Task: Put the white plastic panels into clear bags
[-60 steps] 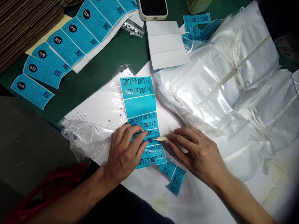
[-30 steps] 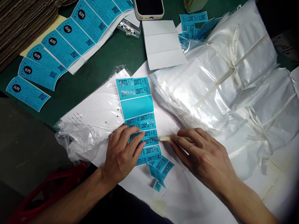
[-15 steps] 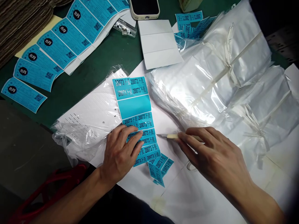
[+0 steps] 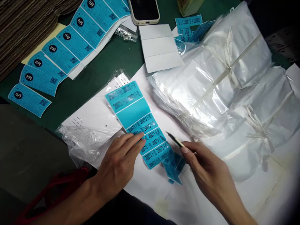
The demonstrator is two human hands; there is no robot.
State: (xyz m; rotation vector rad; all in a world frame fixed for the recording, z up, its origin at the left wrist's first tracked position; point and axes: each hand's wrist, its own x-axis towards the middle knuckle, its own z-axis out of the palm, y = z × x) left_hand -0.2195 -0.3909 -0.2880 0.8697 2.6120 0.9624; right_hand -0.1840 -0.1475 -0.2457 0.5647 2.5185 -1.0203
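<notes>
A strip of blue printed labels lies slanted on white paper, its upper part curving over a plastic-wrapped stack. One label in it has no print. My left hand rests on the strip's left edge, fingers stretched out flat on top; its thumb is hidden. To the right, my right hand is closed round a craft knife with a pale handle, its dark tip pointing up and left beside the strip. Loose folded blue labels lie below the knife, near my right fingers.
Tied bundles of clear plastic bags cover the right side. A plastic-wrapped white stack lies left. Behind are blue label sheets, a phone, a white folded card and more blue labels. A red frame stands lower left.
The label strip has turned, its upper end swinging left and its lower end right. My right hand has rolled over, tilting the knife up. The loose folded labels have shifted right.
</notes>
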